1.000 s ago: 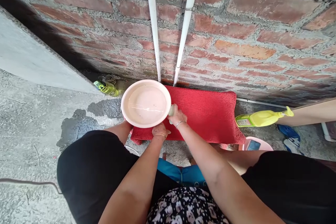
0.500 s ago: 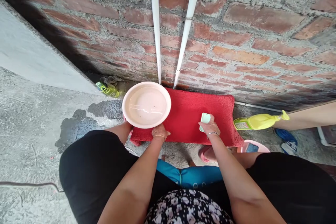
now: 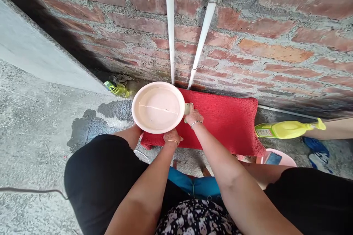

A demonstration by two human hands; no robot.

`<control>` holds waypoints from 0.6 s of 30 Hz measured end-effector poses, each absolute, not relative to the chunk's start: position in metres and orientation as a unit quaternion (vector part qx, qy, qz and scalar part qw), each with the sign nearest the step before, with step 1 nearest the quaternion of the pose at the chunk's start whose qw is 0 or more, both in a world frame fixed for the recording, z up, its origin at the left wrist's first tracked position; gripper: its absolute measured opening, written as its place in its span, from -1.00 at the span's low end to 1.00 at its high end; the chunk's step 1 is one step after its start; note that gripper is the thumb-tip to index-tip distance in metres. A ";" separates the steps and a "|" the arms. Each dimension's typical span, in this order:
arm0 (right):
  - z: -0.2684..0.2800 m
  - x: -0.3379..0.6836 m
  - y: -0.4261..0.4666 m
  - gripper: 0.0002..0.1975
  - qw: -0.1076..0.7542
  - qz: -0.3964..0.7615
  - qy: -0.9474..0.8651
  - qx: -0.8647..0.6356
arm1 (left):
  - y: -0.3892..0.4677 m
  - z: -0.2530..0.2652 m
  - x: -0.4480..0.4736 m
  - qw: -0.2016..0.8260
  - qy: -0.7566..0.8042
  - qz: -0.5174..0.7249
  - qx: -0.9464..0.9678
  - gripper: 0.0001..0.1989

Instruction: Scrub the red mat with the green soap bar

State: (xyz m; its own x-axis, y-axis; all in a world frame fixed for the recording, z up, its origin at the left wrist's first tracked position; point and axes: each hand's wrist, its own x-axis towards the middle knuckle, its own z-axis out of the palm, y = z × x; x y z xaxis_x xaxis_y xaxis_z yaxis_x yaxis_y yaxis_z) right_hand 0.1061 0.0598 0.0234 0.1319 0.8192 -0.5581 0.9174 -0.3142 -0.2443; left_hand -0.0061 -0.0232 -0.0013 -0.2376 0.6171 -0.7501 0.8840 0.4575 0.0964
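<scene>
A pale pink basin (image 3: 158, 108) with clear liquid in it rests at the left end of a red towel-like cloth (image 3: 226, 125). My left hand (image 3: 172, 137) grips the basin's near side; its fingers are partly hidden under the rim. Just right of the basin, my right hand (image 3: 195, 115) is closed around a small pale-green rectangular block (image 3: 188, 108). The block's left end is at the basin's outer wall, partly hidden by it. I cannot tell what kind of thing the block is.
Behind the cloth rises a brick wall (image 3: 138, 24) with two white pipes (image 3: 170, 25). A yellow pump bottle (image 3: 286, 129) is at the right, near a pink tub (image 3: 288, 159) with a phone (image 3: 274, 158). A yellow-green bottle (image 3: 118, 89) lies left, by wet concrete.
My right hand has carried the pale-green block leftward across the red cloth to the basin's right side. My left hand has stayed at the basin. The view has shifted slightly.
</scene>
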 end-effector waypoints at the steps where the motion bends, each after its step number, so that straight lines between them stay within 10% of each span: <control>1: 0.024 0.111 0.059 -0.21 0.081 -0.310 0.581 0.748 | -0.023 -0.002 -0.006 0.366 0.762 -0.179 0.504 -0.22; 18: 0.027 0.265 0.013 -0.14 -0.018 -0.304 0.350 0.886 | -0.024 0.000 -0.006 0.355 0.753 -0.173 0.526 -0.18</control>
State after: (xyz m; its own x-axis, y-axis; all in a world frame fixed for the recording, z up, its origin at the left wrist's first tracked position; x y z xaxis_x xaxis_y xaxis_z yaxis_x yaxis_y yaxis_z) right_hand 0.2651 0.0130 0.0267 0.5709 0.6308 -0.5255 0.6093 -0.7545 -0.2439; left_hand -0.0061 -0.0243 -0.0003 -0.1951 0.6696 -0.7166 0.9154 0.3867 0.1120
